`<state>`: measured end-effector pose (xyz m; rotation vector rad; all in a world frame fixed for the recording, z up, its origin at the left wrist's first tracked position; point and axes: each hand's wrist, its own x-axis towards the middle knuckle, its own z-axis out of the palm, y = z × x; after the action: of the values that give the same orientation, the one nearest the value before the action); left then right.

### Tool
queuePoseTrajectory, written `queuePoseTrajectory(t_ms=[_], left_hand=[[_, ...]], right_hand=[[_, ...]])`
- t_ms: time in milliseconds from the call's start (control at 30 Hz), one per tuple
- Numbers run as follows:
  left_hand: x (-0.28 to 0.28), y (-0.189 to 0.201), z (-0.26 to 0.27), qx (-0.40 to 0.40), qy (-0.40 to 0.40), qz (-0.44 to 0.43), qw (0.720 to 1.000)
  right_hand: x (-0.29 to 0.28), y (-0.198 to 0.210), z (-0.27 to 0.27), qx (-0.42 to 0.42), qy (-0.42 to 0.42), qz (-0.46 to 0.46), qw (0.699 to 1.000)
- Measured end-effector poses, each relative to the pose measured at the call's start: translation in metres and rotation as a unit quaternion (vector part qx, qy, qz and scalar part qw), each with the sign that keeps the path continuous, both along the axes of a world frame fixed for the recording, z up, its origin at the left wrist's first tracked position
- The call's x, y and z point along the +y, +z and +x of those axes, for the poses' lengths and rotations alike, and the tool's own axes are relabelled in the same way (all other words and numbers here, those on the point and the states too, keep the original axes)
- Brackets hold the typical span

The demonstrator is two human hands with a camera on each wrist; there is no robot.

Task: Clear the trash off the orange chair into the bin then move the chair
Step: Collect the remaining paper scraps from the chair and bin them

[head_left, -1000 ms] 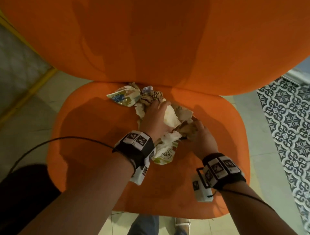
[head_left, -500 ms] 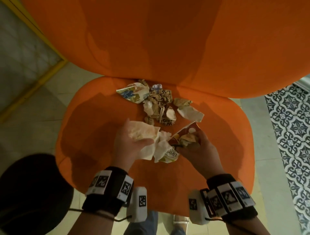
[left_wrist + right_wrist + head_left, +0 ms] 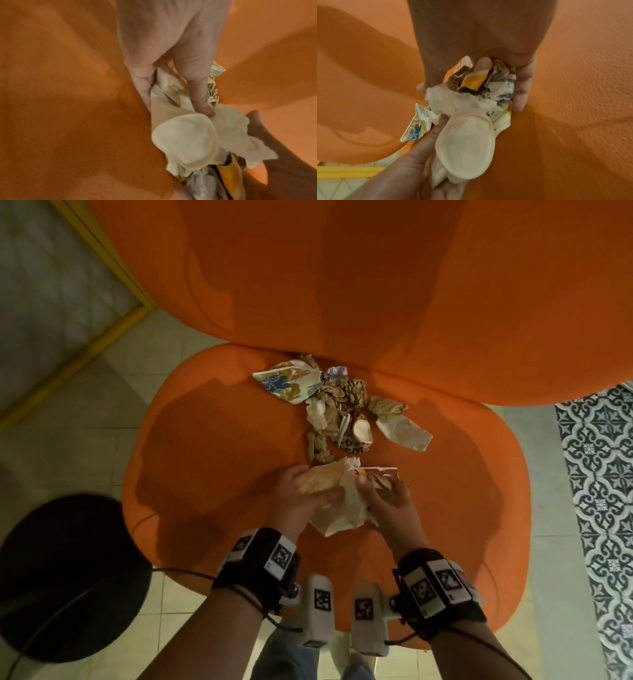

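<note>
Above the front of the orange chair's seat (image 3: 212, 446), both hands hold one bundle of trash. My left hand (image 3: 301, 494) grips a crushed beige paper cup (image 3: 185, 138) and white tissue (image 3: 281, 136). My right hand (image 3: 383, 494) grips crumpled colourful wrappers (image 3: 474, 81) and tissue pressed against the cup (image 3: 465, 146). A pile of loose trash (image 3: 342, 412) lies at the back of the seat: a flowered wrapper (image 3: 291, 383), brown crumpled paper, and a white scrap (image 3: 404, 433). The round black bin (image 3: 65, 577) stands on the floor at the lower left.
The tall orange backrest (image 3: 376, 278) fills the top of the head view. A patterned tile floor (image 3: 603, 460) lies to the right, and a yellow-framed panel (image 3: 51, 302) to the left. Cables run from the wrist bands across the bin.
Both hands lifted trash off the pile and drew back toward the seat's front. They have come together, joining cup, tissue and wrappers into one bundle.
</note>
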<state>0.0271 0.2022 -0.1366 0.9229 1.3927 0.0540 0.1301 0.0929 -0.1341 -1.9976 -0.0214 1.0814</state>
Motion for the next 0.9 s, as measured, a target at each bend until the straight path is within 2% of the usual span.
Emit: queuePoseTrajectory(t_ms=[133, 333, 433, 733, 900], left_hand=[[0.000, -0.005, -0.003, -0.018, 0.005, 0.009, 1.000], [-0.012, -0.007, -0.015, -0.040, 0.034, 0.010, 0.999], [-0.028, -0.001, -0.026, -0.048, 0.071, 0.017, 0.996], [-0.105, 0.046, -0.095, -0.141, 0.233, 0.062, 0.960], [-0.158, 0.068, -0.168, -0.179, 0.357, 0.075, 0.914]], right_hand=[[0.003, 0.003, -0.004, -0.035, 0.023, -0.004, 0.999], [-0.003, 0.003, -0.003, 0.023, 0.004, 0.048, 0.999], [-0.012, 0.011, -0.008, 0.037, 0.022, 0.075, 0.996], [-0.051, 0.060, -0.046, 0.052, 0.169, 0.162, 0.971], [-0.066, 0.084, -0.110, 0.071, 0.319, 0.181, 0.928]])
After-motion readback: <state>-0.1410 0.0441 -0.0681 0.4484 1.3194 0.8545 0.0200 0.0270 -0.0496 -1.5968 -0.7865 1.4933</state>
